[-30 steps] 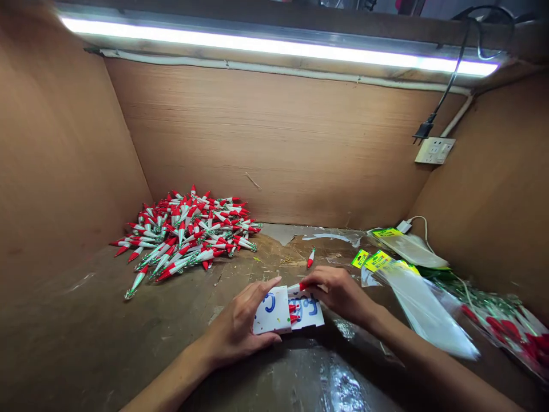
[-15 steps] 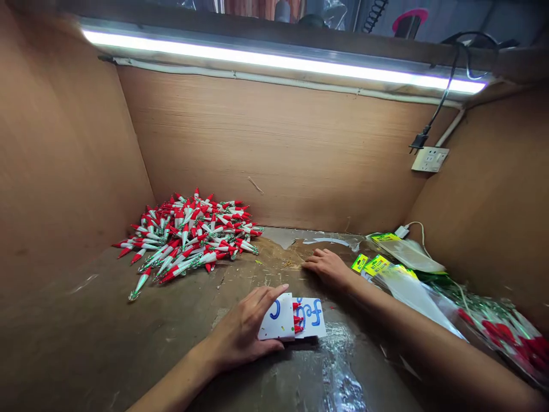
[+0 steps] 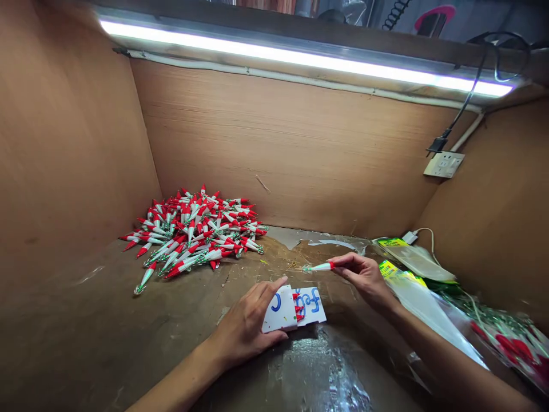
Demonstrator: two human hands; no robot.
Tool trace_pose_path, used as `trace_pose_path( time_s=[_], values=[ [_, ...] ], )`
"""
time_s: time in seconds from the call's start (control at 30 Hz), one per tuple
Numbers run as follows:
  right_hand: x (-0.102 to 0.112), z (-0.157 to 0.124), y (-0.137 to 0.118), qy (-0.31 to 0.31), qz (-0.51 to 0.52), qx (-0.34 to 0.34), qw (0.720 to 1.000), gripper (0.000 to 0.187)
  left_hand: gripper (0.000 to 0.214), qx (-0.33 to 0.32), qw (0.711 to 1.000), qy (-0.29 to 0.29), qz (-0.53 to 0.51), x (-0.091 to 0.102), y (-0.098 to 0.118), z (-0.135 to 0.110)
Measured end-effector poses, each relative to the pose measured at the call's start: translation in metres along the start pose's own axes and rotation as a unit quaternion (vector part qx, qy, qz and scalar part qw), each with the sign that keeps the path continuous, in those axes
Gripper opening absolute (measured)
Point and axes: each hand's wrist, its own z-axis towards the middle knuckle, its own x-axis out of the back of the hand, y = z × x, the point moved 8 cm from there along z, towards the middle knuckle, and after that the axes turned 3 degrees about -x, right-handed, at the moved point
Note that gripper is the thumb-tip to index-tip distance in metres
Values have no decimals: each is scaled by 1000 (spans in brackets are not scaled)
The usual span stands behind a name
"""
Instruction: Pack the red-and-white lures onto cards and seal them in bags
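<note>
My left hand (image 3: 253, 317) grips a small white card box (image 3: 279, 313) on the table, thumb on the near side and fingers on the far side. Blue handwriting marks the box and its projecting flap (image 3: 312, 306). Several red tips show at the box's right opening. Just beyond it, my right hand (image 3: 364, 277) pinches a red-and-white fishing lure (image 3: 319, 267) by its red end. Green-silver hooks at the lure's other end point left. A large heap of similar lures (image 3: 201, 229) lies at the back left, with one lure (image 3: 146, 278) at its near edge.
Clear plastic bags with yellow-green header cards (image 3: 392, 243) lie at the right, beside bagged red and green-silver lures (image 3: 510, 337). A socket (image 3: 444, 164) and hanging plug (image 3: 437, 144) are on the right. Wooden panels (image 3: 274, 154) enclose the table under a tube light (image 3: 300, 57).
My right hand, lying on the table half a second ago, has moved right and now holds a lure. My left hand still holds the box. The view has shifted slightly.
</note>
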Motion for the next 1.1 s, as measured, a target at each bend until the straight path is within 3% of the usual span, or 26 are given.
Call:
trace_pose_path(
  time_s=[0.2,0.43,0.63,0.8,1.0,1.1],
  values=[
    [-14,-18,-24,-31,-81,76,993,14,99,4,1000,14,5,2,0,1],
    [-34,-19,-32,-63,-152,134,977,13,105,-17,999,32,6,7,6,1],
    [-48,-14,-48,-72,-180,161,968,14,106,-6,998,61,25,15,2,2],
    [-56,-10,-47,-61,-206,139,967,17,108,-23,998,63,11,14,8,2],
    [-109,-11,-48,-182,-264,202,926,15,112,-11,999,49,7,11,9,1],
    [-118,-3,-44,-231,-240,183,925,15,112,14,998,55,-4,11,0,1]
  ],
)
